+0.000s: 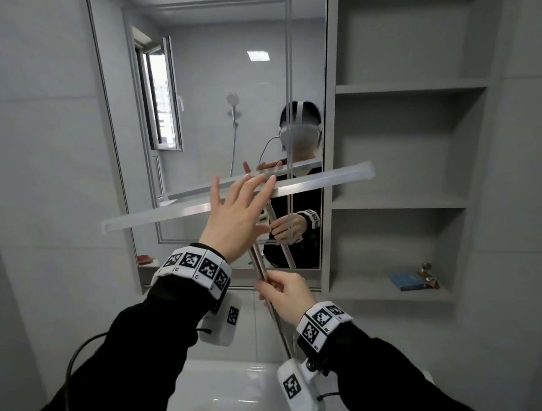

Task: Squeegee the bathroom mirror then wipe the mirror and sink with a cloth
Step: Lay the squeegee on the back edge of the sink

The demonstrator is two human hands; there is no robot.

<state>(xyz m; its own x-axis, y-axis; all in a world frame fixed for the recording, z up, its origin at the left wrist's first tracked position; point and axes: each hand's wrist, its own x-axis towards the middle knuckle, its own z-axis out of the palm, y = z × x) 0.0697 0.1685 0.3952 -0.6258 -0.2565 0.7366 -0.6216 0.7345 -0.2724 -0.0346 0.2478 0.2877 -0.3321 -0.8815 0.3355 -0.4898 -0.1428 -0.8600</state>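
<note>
A long squeegee [326, 182] with a pale rubber blade and metal bar lies tilted across the lower part of the bathroom mirror [212, 79], its right end higher and reaching past the mirror's right edge. My left hand [236, 215] is spread flat with straight fingers against the middle of the blade bar. My right hand [285, 294] grips the squeegee's metal handle [259, 262] below the mirror. The white sink [227, 396] lies beneath my arms. No cloth is in view.
Open grey shelves [420, 199] stand right of the mirror; the lowest holds a blue box [407, 280] and a small metal item. Grey tiled wall fills the left. A red object [145, 259] shows at the mirror's bottom left corner.
</note>
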